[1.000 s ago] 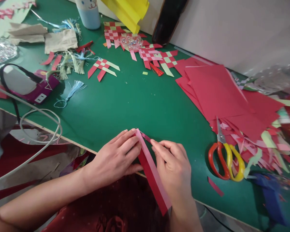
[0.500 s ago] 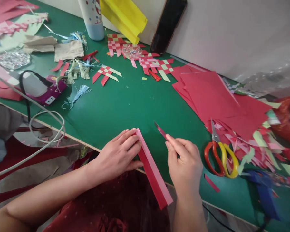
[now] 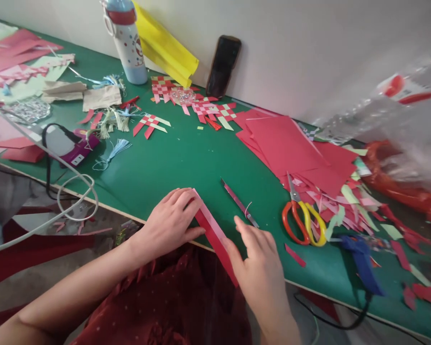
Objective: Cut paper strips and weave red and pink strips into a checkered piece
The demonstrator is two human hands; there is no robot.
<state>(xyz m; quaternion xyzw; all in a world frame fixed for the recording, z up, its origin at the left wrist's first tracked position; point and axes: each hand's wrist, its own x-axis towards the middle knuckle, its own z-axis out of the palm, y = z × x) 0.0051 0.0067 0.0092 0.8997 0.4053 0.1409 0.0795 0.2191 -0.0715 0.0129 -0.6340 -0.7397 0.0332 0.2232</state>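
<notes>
Two bare hands work at the near edge of a green-topped bench (image 3: pixel 208 167), over a long, folded strip of red and pink paper (image 3: pixel 215 239). This strip slants from far left to near right, its near end jutting past the bench edge. The left hand (image 3: pixel 174 218) holds the far end down, fingers close together. The right hand (image 3: pixel 260 266) has its fingers spread wide, thumb at the strip's right side; whether it presses, I cannot tell. Just beyond lies a slim, purple-handled craft knife (image 3: pixel 236 199). Farther right are red-and-yellow-handled metal scissors (image 3: pixel 305 219), near a pile of red paper sheets (image 3: pixel 285 143).
</notes>
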